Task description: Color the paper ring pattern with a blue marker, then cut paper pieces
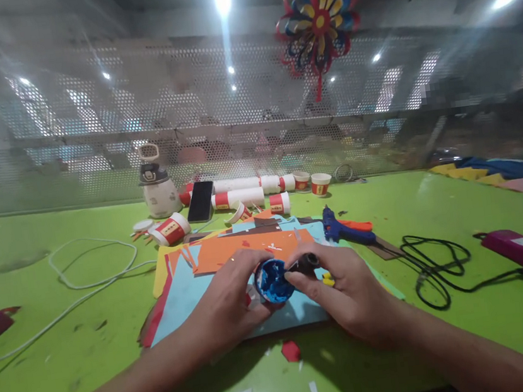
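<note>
My left hand (228, 295) is wrapped round a small cup (274, 281), its mouth tipped toward me. Patchy blue covers the inside of this cup, with a few pale spots. In my right hand (348, 284) a thick black marker (308, 262) is pinched between thumb and fingers, at the cup's right rim. Its tip is hidden, so I cannot tell whether it touches the cup. Beneath both hands lie light blue paper (185, 313) and an orange sheet (221, 254). Small yellow pieces (328, 279) show beside my right fingers.
A blue glue gun (341, 227) lies at right, near a black cord (435, 270) and a purple power strip (521, 253). Behind the paper are a phone (200, 201), red-and-white paper cups (173, 228) and a spray bottle (158, 186). A white cable (85, 310) curls at left.
</note>
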`<state>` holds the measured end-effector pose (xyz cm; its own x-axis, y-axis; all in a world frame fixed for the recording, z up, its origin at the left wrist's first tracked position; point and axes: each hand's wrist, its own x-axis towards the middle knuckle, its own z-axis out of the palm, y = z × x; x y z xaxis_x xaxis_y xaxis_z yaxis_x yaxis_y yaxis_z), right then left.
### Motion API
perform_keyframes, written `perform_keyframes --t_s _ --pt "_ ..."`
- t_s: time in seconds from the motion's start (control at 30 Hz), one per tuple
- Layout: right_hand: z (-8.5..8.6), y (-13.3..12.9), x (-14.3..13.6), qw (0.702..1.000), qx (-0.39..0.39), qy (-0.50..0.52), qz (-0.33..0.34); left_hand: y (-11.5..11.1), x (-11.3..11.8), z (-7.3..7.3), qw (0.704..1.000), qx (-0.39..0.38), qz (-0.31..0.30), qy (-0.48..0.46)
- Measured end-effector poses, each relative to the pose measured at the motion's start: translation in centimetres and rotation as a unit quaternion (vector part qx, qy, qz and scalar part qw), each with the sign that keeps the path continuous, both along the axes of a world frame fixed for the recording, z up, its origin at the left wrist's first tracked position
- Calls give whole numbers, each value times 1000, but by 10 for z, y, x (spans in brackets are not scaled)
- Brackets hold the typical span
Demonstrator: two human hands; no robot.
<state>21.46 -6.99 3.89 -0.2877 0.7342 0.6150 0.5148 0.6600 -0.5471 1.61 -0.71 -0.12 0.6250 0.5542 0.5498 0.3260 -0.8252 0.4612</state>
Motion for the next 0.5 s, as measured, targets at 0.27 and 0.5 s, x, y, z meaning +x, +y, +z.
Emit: perform_keyframes --t_s 0.27,0.5 --pt "-8 3 -1 998 31 49 -36 -1 0 0 998 -56 11 9" --pt "-1 -1 -2 997 -53 22 -47 4 -1 -5 998 -63 14 2"
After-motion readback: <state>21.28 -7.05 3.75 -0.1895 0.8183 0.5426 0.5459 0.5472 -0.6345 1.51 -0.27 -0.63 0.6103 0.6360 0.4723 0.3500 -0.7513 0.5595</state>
